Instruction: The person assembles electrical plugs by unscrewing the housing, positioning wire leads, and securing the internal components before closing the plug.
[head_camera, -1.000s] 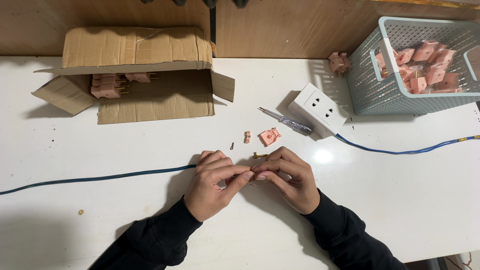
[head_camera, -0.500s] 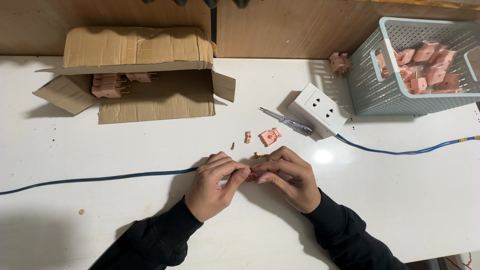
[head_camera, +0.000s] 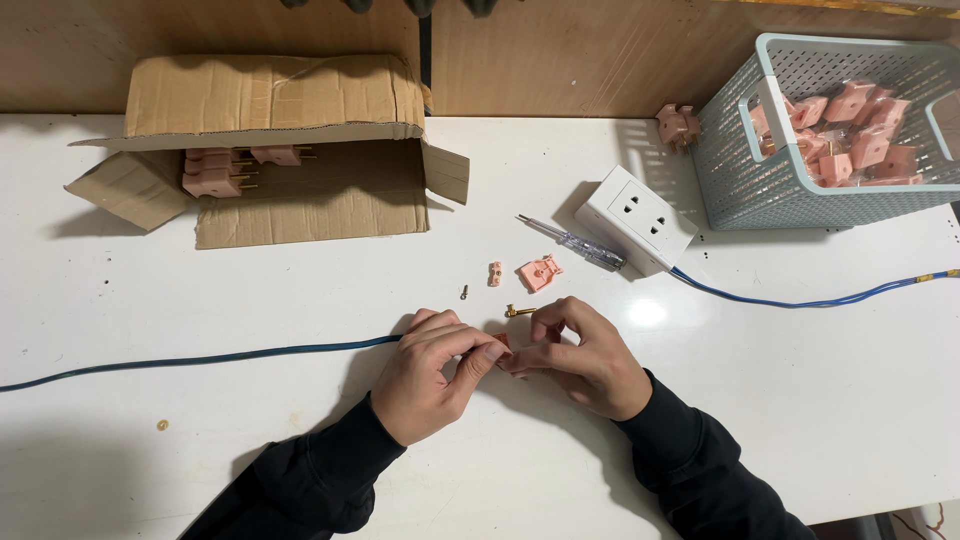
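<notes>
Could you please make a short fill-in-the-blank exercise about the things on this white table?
1. The pink plugs on the right lie in a pale blue ____.
2. The screwdriver lies just left of the white ____.
3. The cardboard box lies on its ____.
4. The left hand and right hand meet at the end of a blue ____.

Missing words: basket; socket block; side; cable

White table (head_camera: 800, 400), blue cable (head_camera: 200, 358) at nine o'clock, brown cardboard box (head_camera: 270, 100) at eleven, pale teal basket (head_camera: 740, 180) of pink plugs (head_camera: 860, 120) at two, black sleeves (head_camera: 320, 470) below.
</notes>
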